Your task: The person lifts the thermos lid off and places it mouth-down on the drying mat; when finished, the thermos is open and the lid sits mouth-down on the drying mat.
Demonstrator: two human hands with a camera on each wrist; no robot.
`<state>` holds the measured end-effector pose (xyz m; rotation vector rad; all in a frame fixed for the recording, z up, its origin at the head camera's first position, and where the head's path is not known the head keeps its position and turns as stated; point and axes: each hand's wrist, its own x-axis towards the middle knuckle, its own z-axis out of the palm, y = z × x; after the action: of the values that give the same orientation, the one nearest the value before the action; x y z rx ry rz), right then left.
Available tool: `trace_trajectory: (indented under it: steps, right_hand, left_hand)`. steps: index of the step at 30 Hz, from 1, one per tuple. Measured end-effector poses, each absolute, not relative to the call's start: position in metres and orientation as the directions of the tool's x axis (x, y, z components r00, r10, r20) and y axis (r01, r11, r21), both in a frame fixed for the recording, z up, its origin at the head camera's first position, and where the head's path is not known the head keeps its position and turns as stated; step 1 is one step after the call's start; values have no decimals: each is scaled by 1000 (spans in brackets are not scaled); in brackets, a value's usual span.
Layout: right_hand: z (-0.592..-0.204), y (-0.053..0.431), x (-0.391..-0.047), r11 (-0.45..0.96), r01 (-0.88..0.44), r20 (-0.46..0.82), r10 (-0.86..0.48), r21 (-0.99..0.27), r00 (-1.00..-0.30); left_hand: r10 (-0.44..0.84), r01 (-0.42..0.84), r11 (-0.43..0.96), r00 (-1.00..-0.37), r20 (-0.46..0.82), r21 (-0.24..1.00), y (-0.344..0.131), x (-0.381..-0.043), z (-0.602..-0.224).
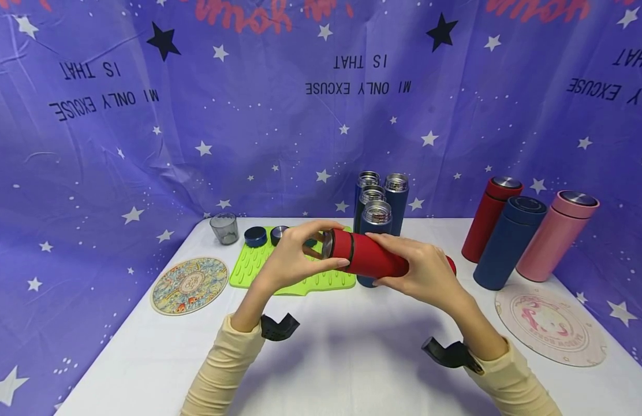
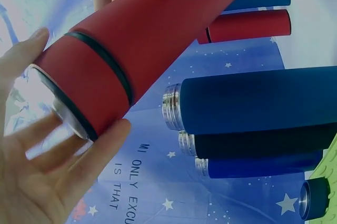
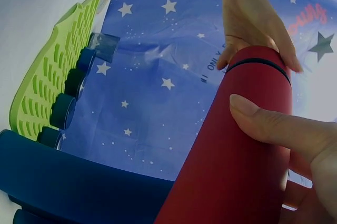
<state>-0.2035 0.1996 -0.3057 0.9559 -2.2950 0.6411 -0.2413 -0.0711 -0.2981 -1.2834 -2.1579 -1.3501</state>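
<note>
A red thermos flask [image 1: 375, 256] is held in the air above the table, tilted close to level, its lid end to the left. My left hand [image 1: 290, 254] grips the red lid [image 2: 79, 87], with the thumb on one side and fingers on the other. A dark ring marks the seam between lid and body, and the lid sits on the flask. My right hand [image 1: 430, 271] holds the body, its thumb lying along the red surface in the right wrist view. Just behind the flask stand several lidless blue flasks [image 1: 399, 199] with bare steel necks.
A green drying mat [image 1: 295, 284] carries several dark lids [image 1: 256, 236], partly hidden by my left hand. Left lie a grey glass [image 1: 225, 229] and a patterned round mat [image 1: 190, 286]. Right stand capped red [image 1: 487, 225], blue [image 1: 510, 245] and pink [image 1: 555, 240] flasks near a pink round mat [image 1: 552, 326].
</note>
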Motion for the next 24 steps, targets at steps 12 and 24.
trace_trajectory:
  steps: [12, 24]
  right_hand:
    - [-307, 202, -204, 621, -736, 611, -480, -272, -630]
    - [-308, 200, -207, 644, -738, 644, -481, -202, -595]
  left_hand:
    - [642, 896, 88, -385, 663, 436, -72, -243, -295]
    - [584, 805, 149, -541, 605, 575, -69, -216, -271]
